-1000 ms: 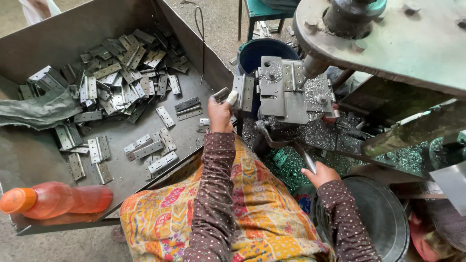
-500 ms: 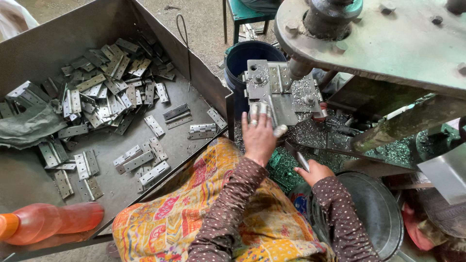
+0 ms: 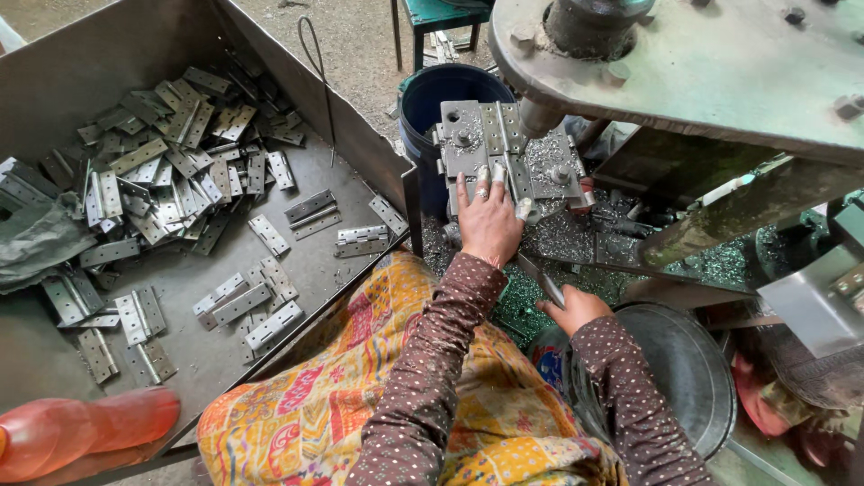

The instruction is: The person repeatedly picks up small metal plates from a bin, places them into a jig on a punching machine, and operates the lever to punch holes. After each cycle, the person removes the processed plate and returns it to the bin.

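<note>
Head view: your left hand [image 3: 490,220] lies flat, fingers spread, seating a hinge [image 3: 493,135] on the press fixture [image 3: 508,148], frame centre. Your right hand [image 3: 571,309], below, grips a lever [image 3: 540,281]. Next calls for clearing fingers.

Orange bottle [image 3: 85,432] lies by a grey cloth [image 3: 36,243] (crumpled).

A large grey sheet-metal tray [image 3: 355,144] with raised walls carries a heap of flat steel hinges [image 3: 171,171] towards its far side, with more hinges scattered singly across its floor. A crumpled dark green cloth [image 3: 36,243] lies at the tray's left edge, and an orange plastic bottle [image 3: 85,432] lies on its side at the near corner. Beside the tray, the bare concrete floor [image 3: 360,45] bears a dark blue plastic bucket [image 3: 441,94].
</note>
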